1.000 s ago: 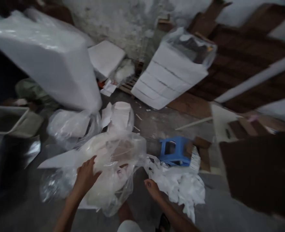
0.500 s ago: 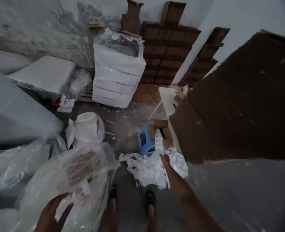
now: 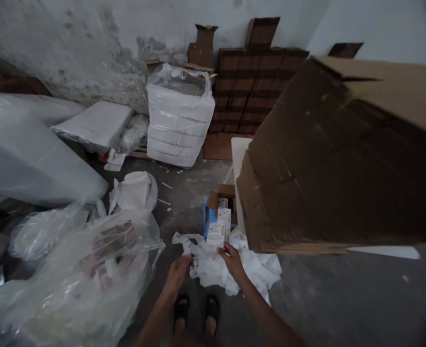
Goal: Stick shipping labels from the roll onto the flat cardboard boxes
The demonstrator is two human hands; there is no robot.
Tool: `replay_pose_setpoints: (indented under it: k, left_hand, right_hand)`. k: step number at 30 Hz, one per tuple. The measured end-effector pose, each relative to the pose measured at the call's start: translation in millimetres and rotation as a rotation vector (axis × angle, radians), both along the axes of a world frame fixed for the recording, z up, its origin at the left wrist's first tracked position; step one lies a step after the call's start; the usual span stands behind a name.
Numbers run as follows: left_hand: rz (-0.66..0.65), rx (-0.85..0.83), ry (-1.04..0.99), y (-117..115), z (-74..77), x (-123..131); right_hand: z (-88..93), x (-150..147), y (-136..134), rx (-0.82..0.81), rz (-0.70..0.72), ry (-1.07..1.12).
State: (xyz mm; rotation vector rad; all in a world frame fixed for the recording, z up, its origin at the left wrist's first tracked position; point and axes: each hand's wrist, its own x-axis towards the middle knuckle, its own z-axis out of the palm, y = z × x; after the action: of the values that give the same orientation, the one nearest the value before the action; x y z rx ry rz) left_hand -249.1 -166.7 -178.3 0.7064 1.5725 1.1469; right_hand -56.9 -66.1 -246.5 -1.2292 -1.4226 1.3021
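My right hand has thumb and fingers closed at the near edge of a small white box with printing on it. Behind that box, more white boxes stand in a line reaching into an open brown carton. The carton rests on a blue plastic stool, mostly hidden. My left hand is closed beside a heap of crumpled white plastic; what its fingertips hold, if anything, is unclear. The heap lies below both hands.
A large cardboard box on a white table fills the right side. Clear plastic bags lie at left. A wrapped white stack and brown cartons stand by the wall. Paper scraps litter the floor.
My left hand has come from above the plastic bag at lower left to the white heap. My right hand has moved slightly left and down; white boxes now extend from the carton toward me.
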Motion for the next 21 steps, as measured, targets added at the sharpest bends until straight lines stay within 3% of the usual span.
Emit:
replay_pose_setpoints:
  k: [2,4,8,11,14,16,18,21]
  left_hand:
    - [-0.098,0.033,-0.108,34.1,17.4,37.3]
    - [-0.159,0.105,-0.166,54.5,34.2,58.9]
    - [-0.186,0.3,-0.196,69.2,77.8,67.6]
    - [-0.253,0.424,-0.202,64.4,124.3,65.0]
    - [-0.346,0.488,-0.204,44.9,172.3,66.1]
    - [-0.411,0.484,-0.228,27.5,198.4,67.2]
    - [-0.495,0.444,-0.277,12.2,217.9,66.6]
    - [-0.588,0.223,-0.549,1.0,236.0,65.2]
  right_hand:
    - [32.0,16.3,-33.5,0.07,0.105,0.004]
    - [58.9,31.2,-56.4,0.154,0.168,-0.028]
    - [99.7,48.8,-69.1,0.243,0.093,-0.074]
    - [142.0,51.2,-63.5,0.28,0.003,0.0]
    - [204.3,51.6,-59.1,0.413,-0.101,0.053]
    - [246.2,53.3,-63.1,0.559,-0.138,-0.051]
    - [278.0,54.3,-75.2,0.706,-0.105,-0.218]
    - [302.6,52.4,-103.6,0.9,0.049,-0.473]
